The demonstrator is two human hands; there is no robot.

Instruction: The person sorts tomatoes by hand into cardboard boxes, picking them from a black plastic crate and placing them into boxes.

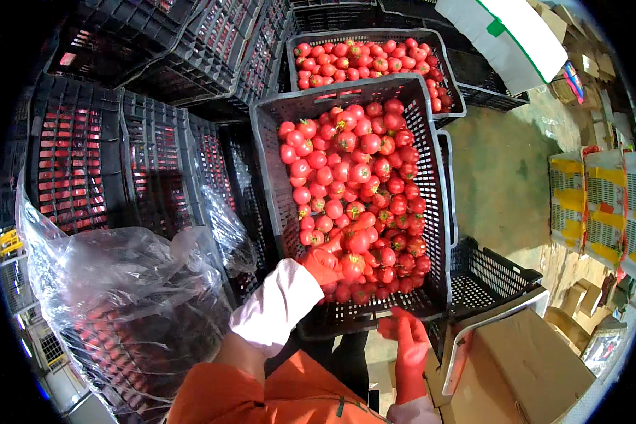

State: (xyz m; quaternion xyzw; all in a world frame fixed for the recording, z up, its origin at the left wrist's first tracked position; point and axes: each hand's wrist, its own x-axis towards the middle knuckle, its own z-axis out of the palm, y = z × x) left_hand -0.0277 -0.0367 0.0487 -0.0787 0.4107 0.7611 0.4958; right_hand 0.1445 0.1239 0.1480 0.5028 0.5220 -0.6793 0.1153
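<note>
My left hand (321, 266), in a red glove, reaches into the near part of a black plastic crate (346, 90) filled with red tomatoes (360, 173). Its fingers curl round a tomato (352, 266) that looks lifted slightly above the others. The glove and the fruit are nearly the same red, so the fingertips are hard to make out. Just outside the crate's near right corner is my right hand (406, 346), also red-gloved. Its fingers are apart and nothing shows in them. Some tomatoes have green stems.
Behind stands another crate of tomatoes (367, 63). Stacked black crates (148, 162) rise at the left, partly under clear plastic film (120, 275). An open cardboard box (523, 367) and a black crate (484, 275) are at the right. A white box (509, 32) lies at the far right.
</note>
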